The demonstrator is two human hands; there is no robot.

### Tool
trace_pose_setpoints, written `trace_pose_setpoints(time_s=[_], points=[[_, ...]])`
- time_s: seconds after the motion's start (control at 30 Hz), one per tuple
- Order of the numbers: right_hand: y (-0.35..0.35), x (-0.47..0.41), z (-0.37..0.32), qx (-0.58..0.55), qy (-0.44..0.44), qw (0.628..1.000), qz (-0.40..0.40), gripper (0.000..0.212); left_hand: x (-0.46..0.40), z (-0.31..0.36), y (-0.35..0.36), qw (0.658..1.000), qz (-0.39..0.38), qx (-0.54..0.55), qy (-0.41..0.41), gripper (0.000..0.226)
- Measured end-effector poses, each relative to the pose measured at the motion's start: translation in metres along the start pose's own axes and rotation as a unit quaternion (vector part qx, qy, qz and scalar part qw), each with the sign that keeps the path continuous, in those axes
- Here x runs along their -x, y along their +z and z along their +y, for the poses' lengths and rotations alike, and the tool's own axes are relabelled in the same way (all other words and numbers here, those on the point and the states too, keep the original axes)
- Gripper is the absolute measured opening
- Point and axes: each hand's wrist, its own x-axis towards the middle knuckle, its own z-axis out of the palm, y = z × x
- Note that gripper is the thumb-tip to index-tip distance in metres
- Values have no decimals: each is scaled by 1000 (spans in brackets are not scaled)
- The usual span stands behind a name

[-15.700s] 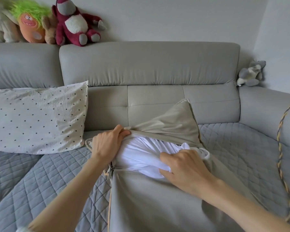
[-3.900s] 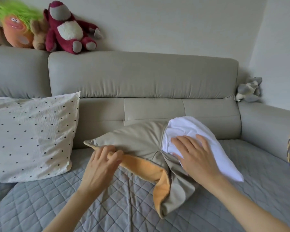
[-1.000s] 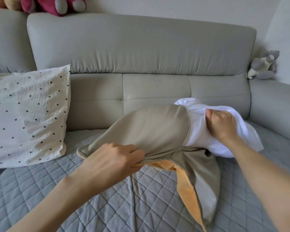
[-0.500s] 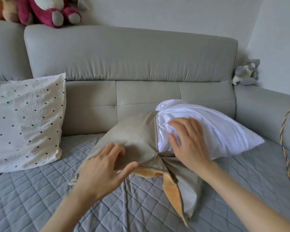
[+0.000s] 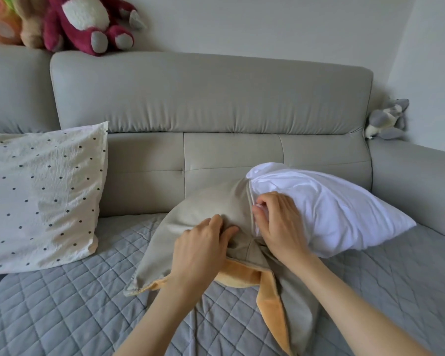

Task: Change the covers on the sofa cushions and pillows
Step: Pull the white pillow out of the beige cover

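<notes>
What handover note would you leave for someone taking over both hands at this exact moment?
Left hand grips the bunched beige cover. Right hand pinches the cover's open edge against the white pillow insert. Insert lies on the quilted seat, mostly out of the cover. Left to do: free the insert completely, then fit a fresh cover. The dotted pillow leans untouched against the backrest.

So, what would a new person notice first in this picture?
Probably the bright white pillow insert at centre right, half out of a beige fabric cover with orange lining. The left hand holds the cover and the right hand the insert. A dark red plush toy sits on the grey sofa backrest, upper left.
</notes>
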Motion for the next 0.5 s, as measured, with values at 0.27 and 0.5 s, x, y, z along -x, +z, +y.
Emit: trace_pose_setpoints(time_s=[0.27, 0.5], points=[[22, -26, 33, 108, -27, 992, -55, 49, -4, -20, 7, 992, -3, 73, 105, 41], [13, -42, 52, 118, 111, 967, -196, 53, -6, -20, 9, 983, -19, 107, 147, 35]])
